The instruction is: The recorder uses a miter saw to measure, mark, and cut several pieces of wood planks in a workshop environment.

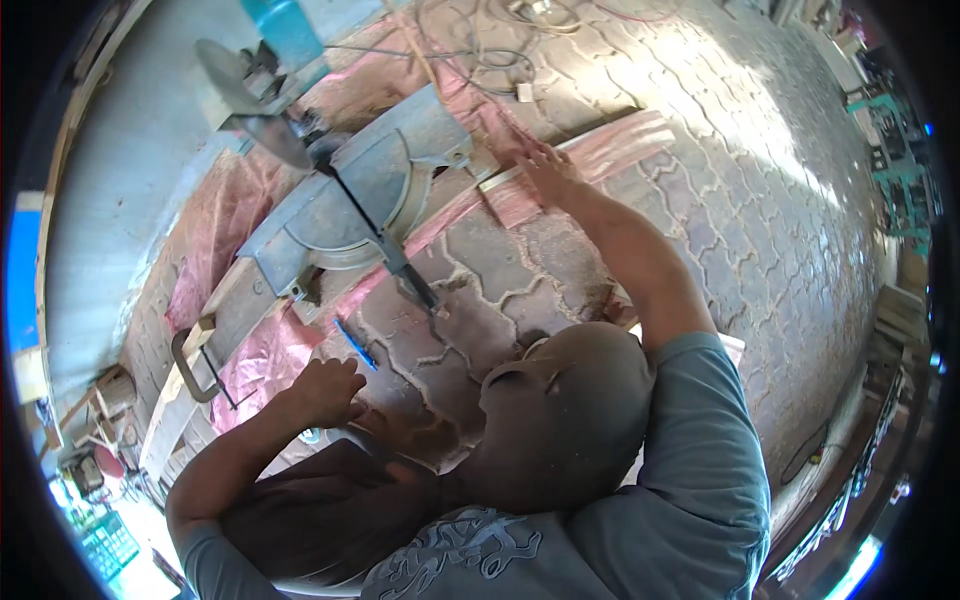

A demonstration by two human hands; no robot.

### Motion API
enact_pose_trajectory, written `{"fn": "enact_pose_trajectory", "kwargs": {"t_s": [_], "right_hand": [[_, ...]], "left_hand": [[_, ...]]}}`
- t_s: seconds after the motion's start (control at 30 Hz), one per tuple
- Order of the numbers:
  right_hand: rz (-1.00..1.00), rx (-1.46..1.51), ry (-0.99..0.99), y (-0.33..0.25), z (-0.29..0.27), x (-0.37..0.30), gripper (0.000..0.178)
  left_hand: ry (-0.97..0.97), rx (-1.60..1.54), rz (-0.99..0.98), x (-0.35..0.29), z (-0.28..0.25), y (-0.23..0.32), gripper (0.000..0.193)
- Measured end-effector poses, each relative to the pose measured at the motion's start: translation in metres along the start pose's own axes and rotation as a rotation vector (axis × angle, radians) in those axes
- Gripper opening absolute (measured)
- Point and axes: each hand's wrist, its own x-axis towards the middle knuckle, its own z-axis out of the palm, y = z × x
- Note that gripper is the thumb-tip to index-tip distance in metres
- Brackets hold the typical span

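Note:
A grey miter saw (345, 195) sits low on the paved floor in front of me, its round blade (280, 143) raised at the far left. Its long lever (410, 280) points toward me. My right hand (548, 172) reaches to the right of the saw base, fingers stretched over pink sheeting (515, 200) beside a wooden strip (625, 135). My left hand (330, 392) hovers near my knee with its fingers curled in; whatever may be inside them is hidden. A blue pen (356, 345) lies on the paving just beyond it.
A C-clamp (193, 365) grips a wood piece at the left, near crumpled pink sheeting (265, 360). Cables (500, 60) run across the floor at the back. A pale wall (120, 200) stands on the left. Stacked timber (900, 320) lies at the right edge.

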Motion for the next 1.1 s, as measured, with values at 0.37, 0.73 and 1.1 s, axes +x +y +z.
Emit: {"fn": "enact_pose_trajectory", "kwargs": {"t_s": [0.37, 0.73, 1.1], "right_hand": [[-0.343, 0.109, 0.364, -0.055, -0.036, -0.151, 0.089], [-0.558, 0.371, 0.856, -0.177, -0.079, -0.171, 0.096], [0.793, 1.923, 0.371, -0.028, 0.077, -0.225, 0.087]], "left_hand": [[0.169, -0.440, -0.028, 0.012, 0.003, 0.002, 0.061], [0.477, -1.088, 0.118, 0.059, -0.047, 0.044, 0.058], [0.814, -0.411, 0.251, 0.068, -0.008, 0.001, 0.017]]}}
